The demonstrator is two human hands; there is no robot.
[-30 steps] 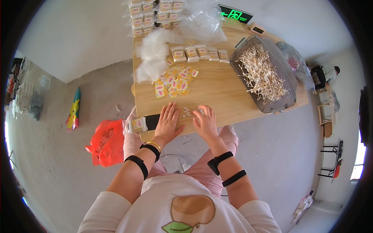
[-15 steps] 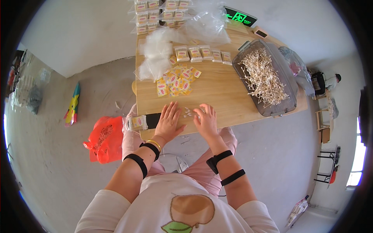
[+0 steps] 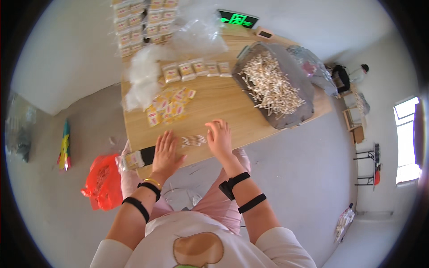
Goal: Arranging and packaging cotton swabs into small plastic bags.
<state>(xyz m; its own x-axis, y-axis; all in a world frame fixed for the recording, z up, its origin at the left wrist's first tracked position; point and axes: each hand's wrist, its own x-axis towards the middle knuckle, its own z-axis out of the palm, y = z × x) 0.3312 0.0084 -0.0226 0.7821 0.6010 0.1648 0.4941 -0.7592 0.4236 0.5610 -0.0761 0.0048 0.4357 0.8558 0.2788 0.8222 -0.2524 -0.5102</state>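
My left hand (image 3: 166, 156) lies flat on the table near its front left corner, fingers stretched out, beside a black strip (image 3: 148, 156). Left of that strip, at the table's edge, is a clear bag of cotton swabs (image 3: 133, 160) with a yellow and white card. Between my hands a small row of loose cotton swabs (image 3: 193, 141) lies side by side on the wood. Just right of the row, my right hand (image 3: 220, 139) has its fingers apart and slightly bent, and I see nothing in it.
A grey bin (image 3: 308, 105) heaped with cotton swabs (image 3: 272, 85) stands at the right. Farther back are yellow and white cards (image 3: 170, 107), clear plastic bags (image 3: 143, 73), a row of filled packs (image 3: 187, 70) and stacked packs (image 3: 129, 27). A red bag (image 3: 103, 183) sits beside the table's left corner.
My right hand has drawn away from the loose swabs to the right, uncovering the row. The left hand still lies flat beside the black strip. The whole view has shifted and tilted.
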